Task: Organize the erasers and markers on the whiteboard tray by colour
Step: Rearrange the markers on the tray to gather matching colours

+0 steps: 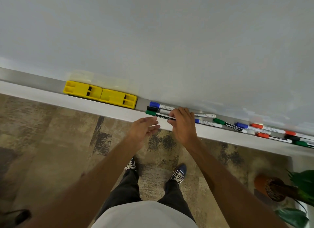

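Two yellow erasers (100,93) lie end to end on the left part of the whiteboard tray (51,98). Right of them three markers lie side by side: blue cap (154,104), black cap (152,108), green cap (150,113). My right hand (182,124) rests on these three, its fingers closed around the green marker's barrel. My left hand (144,131) hovers open just below the tray edge, holding nothing. Further right lie more markers: a blue one (208,123), a green one (226,125), a blue one (242,125), red ones (266,128) and black and green ones at the frame's edge.
The whiteboard (153,40) fills the upper view. Below the tray is patterned carpet (51,142) with my feet on it. A potted plant (278,188) stands at the lower right, below the tray's right end.
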Demonstrator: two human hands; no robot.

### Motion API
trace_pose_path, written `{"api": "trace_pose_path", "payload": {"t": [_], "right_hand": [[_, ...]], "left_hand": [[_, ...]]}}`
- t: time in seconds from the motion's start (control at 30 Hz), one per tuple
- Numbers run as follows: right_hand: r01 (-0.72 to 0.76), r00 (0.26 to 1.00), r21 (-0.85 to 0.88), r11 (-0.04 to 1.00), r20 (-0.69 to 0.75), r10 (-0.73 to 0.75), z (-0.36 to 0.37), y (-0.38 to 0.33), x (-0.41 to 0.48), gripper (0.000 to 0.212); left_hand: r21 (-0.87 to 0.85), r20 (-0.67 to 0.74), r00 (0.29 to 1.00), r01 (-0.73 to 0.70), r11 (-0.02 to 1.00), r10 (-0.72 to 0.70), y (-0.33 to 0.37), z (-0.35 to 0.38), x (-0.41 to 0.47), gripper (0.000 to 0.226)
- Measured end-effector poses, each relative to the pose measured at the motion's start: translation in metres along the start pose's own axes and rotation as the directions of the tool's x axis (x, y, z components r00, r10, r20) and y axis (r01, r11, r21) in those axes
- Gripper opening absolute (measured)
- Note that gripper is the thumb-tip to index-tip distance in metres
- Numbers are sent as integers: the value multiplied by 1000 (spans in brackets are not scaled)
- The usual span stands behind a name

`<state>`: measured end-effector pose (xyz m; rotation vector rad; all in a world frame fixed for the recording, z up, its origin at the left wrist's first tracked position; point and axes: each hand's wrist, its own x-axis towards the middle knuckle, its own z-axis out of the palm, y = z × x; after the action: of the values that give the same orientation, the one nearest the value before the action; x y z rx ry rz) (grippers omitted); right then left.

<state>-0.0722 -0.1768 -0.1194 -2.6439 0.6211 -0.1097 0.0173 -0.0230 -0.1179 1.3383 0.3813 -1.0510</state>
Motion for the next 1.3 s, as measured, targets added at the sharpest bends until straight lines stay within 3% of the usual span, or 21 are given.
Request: {"api": "trace_pose_path", "payload": {"t": [0.1,0.23,0.33,0.5,0.77,0.97,1.03,1.1,1.2,1.3], "right_hand": [[53,999,94,994,8,-54,1,-4,-6,13],[73,997,176,982,27,-79,0,-7,-12,22],[49,997,91,995,-64,-43,-2,-7,-12,20],[54,998,-124,991,21,-52,-4,-3,-3,25],[65,994,-207,976,95,-46,0,6,12,22],[31,994,-148,988,104,-15,-4,9,16,23],[7,997,-65,998,84,-2,-8,10,11,20],[-35,996,128,991,85,25,-15,10,3,13],[-149,984,452,879,153,89,-33,12,-13,10],[-280,959,608,743,220,181,-49,26,-30,12]], "left_hand": [[-122,67,998,15,992,-7,-6,1,-1,33],[-228,36,999,3,974,6,-8,-3,0,17],[-236,-35,999,-15,972,7,-7,-10,0,20],[-216,-47,999,-23,976,13,-5,-18,-4,28],[-176,-28,1000,-11,984,6,-10,-18,-6,31],[-135,-14,1000,-7,991,5,-14,-9,-6,30],[-124,-3,1000,-17,992,17,-16,-3,-7,28],[-116,23,999,-34,993,37,-18,6,-9,25],[-124,87,994,-53,991,64,-21,23,-10,20],[-147,163,982,-74,986,98,-25,48,-12,23]]}}
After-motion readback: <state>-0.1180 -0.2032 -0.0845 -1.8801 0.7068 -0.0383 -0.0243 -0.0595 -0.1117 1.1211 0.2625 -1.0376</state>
